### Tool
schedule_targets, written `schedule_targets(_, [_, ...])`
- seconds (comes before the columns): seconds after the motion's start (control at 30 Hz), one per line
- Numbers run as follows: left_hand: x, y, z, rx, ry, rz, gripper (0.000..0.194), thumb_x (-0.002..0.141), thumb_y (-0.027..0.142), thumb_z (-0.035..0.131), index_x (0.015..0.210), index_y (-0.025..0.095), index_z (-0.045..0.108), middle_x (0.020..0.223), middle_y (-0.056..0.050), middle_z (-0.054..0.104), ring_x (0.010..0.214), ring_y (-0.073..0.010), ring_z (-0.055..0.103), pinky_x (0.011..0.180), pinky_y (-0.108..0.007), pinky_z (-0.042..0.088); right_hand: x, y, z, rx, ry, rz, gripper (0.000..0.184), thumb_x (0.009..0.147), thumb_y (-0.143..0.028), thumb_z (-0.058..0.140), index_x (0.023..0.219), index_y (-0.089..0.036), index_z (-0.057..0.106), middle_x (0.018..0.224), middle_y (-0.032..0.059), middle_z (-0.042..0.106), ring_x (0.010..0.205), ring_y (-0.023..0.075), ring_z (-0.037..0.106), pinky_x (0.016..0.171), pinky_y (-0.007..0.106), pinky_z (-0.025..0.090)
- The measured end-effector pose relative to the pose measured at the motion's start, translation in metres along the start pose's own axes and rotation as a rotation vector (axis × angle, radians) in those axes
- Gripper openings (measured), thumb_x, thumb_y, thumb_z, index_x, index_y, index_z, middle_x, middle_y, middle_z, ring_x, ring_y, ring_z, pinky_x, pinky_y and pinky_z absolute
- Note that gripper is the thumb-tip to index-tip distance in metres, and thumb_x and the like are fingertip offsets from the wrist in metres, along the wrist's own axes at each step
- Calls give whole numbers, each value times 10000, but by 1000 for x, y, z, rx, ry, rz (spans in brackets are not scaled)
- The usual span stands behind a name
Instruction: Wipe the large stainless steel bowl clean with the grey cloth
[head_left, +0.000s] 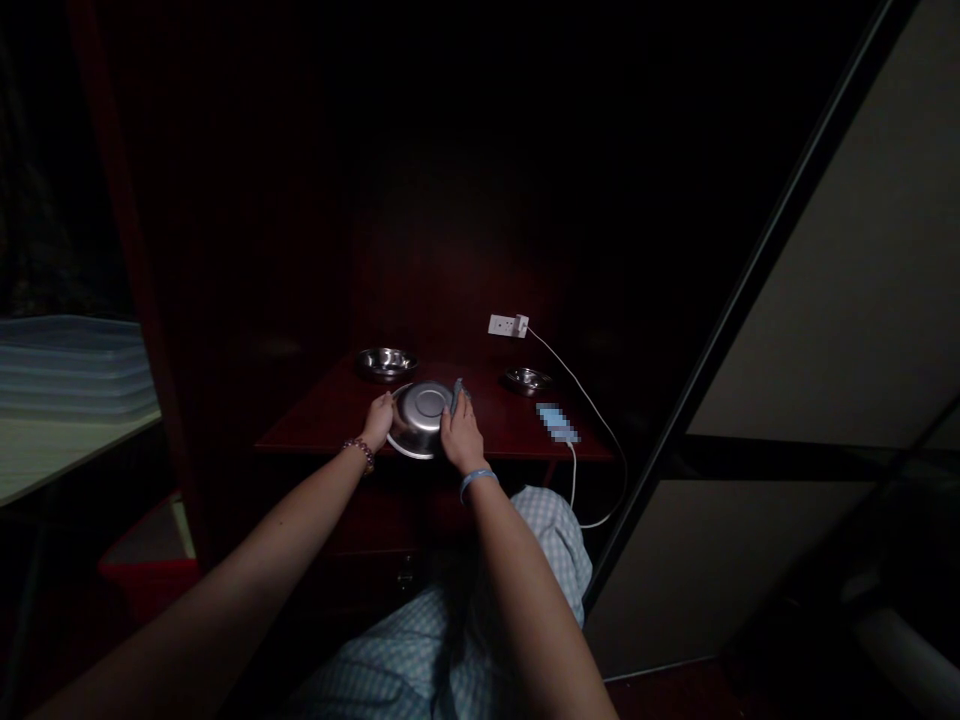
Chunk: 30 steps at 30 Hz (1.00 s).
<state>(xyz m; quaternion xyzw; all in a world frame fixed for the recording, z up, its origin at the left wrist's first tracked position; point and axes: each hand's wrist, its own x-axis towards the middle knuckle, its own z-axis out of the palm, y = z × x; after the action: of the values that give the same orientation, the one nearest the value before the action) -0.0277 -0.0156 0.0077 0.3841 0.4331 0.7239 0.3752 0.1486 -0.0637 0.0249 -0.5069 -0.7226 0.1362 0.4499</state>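
Observation:
A steel bowl point(421, 418) is tipped so that its underside faces me, above the front edge of the dark red shelf. On its left rim, my left hand point(378, 420) is closed in a grip. My right hand point(462, 436) presses a grey cloth point(459, 390) to the bowl's right side; the cloth is mostly hidden by the fingers. Behind the bowl to the left stands another steel bowl point(386, 364). A smaller steel dish point(527, 380) lies to the right of my right hand.
A phone point(556, 422) lies at the shelf's right, its white cable point(600, 405) looping from a wall socket point(507, 325) and hanging over the front edge. The shelf point(315, 428) sits in a dark cabinet. Stacked clear plastic containers point(71, 365) stand far left. My knee point(551, 530) is below.

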Motion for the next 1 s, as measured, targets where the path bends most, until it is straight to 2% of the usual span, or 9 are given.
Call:
schedule_targets(0.17, [7,-9,-2,58,61,22,398,767,582,651,614,217,608,596,-36,632,710,-237,633,798,-364,500,-2,1,4,-8,-30,70,778,1006,-494,402,1607,-42,203,1653,255,229,1548,346,215,1229,529,250])
schedule_targets(0.27, [9,-12,-3,108,57,36,381,770,571,628,622,222,590,604,-26,611,696,-224,597,785,-350,476,-4,0,7,-35,-18,61,807,1009,-512,399,1606,-16,180,1652,274,213,1553,354,192,1230,535,236])
schedule_targets(0.37, [10,-14,-4,151,51,49,377,791,565,594,644,218,580,620,-20,596,707,-219,580,788,-344,462,-9,-3,11,-157,2,29,835,1015,-519,397,1594,37,169,1648,302,187,1557,362,168,1232,521,232])
schedule_targets(0.57, [10,-14,-3,203,59,45,346,860,478,530,626,224,515,609,4,549,642,-182,517,727,-314,443,-20,-9,15,-435,4,-81,826,1022,-523,416,1604,13,178,1667,285,114,1557,376,150,1227,513,239])
schedule_targets(0.8, [8,-12,-2,213,89,44,323,886,388,517,605,229,498,567,22,507,594,-168,489,649,-288,419,-24,-16,8,-503,-67,-286,789,1024,-563,400,1606,-52,253,1681,225,157,1556,368,166,1230,537,217])
schedule_targets(1.0, [7,-9,-2,219,69,37,328,870,426,550,613,231,491,574,30,491,599,-168,488,640,-286,412,-25,-22,5,-515,-92,-418,730,1028,-535,424,1589,-80,317,1667,206,237,1551,327,199,1240,526,192])
